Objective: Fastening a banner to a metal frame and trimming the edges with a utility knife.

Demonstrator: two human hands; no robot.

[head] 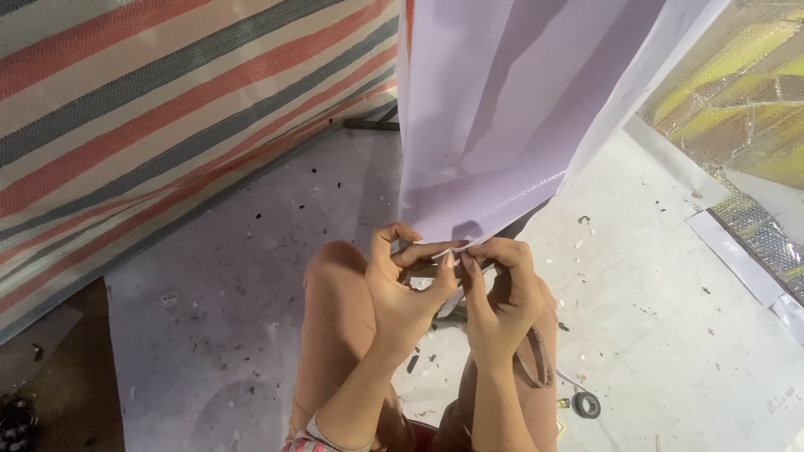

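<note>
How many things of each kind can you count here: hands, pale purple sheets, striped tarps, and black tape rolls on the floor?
Hands: 2, the left hand and right hand, both pinching the sheet's lower edge
Pale purple sheet: 1
Striped tarp: 1
Black tape roll: 1
Total: 5

Scene evenly and softly lit; no hard shadows cast. Faint shadow noted on grey floor (pixel 251 276) beside the knees. Warm yellow glare seen on bubble foil (pixel 737 100) at upper right. Focus acceptable throughout; slight softness observed at frame edges.
</note>
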